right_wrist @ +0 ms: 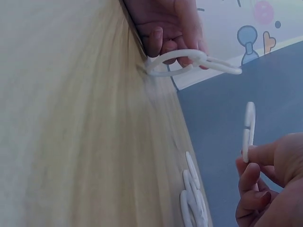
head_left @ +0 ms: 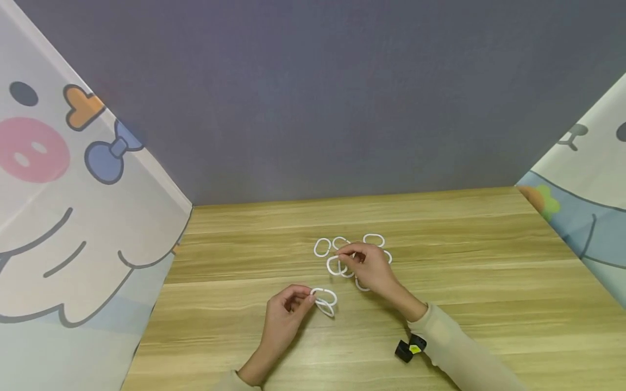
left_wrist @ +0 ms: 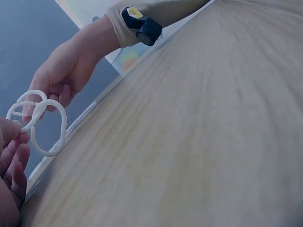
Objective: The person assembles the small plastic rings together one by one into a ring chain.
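My left hand (head_left: 283, 317) pinches an oval white plastic link (head_left: 324, 289) between thumb and index finger. A second white link (left_wrist: 64, 125) hangs looped through it, above the tabletop. Farther forward, my right hand (head_left: 373, 270) holds a single white link (right_wrist: 249, 118) by its lower end, with thumb and fingertip; a narrow gap shows in its side. Under and around the right hand, several loose white links (head_left: 315, 247) lie on the wooden table (head_left: 235, 260). That hand partly covers some of them. The two hands are apart.
A grey panel (head_left: 313, 108) stands along the table's far edge. Side panels with cartoon prints (head_left: 98, 228) rise at left and right. On the right wrist sits a small black device (head_left: 409, 347) with a yellow label.
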A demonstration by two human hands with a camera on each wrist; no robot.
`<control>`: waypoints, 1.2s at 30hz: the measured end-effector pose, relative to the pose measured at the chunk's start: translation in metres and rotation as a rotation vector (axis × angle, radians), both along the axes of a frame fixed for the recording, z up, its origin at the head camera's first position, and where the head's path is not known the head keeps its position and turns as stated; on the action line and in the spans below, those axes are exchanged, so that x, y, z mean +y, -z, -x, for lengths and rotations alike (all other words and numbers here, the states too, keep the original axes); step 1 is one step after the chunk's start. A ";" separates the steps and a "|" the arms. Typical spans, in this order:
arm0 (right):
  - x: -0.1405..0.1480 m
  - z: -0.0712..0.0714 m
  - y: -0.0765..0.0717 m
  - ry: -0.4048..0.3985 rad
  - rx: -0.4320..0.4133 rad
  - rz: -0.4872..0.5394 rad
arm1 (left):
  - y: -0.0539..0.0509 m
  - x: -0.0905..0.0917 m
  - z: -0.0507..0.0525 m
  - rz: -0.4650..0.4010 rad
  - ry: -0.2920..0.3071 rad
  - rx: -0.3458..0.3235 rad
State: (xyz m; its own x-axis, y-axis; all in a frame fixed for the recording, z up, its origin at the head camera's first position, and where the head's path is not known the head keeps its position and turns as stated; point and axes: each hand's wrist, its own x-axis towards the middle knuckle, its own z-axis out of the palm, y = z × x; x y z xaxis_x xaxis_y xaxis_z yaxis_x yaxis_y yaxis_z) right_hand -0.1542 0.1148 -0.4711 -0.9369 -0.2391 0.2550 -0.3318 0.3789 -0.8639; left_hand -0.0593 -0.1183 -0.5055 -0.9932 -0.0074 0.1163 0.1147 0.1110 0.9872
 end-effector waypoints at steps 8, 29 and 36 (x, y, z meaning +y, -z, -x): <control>0.001 -0.012 -0.006 -0.014 -0.044 0.044 | 0.001 0.000 -0.001 -0.004 0.004 -0.006; -0.005 -0.019 -0.002 -0.084 -0.047 0.079 | 0.003 -0.001 0.000 -0.005 0.013 0.021; -0.007 -0.020 -0.001 -0.110 -0.031 0.070 | 0.002 -0.001 0.000 -0.011 0.003 0.019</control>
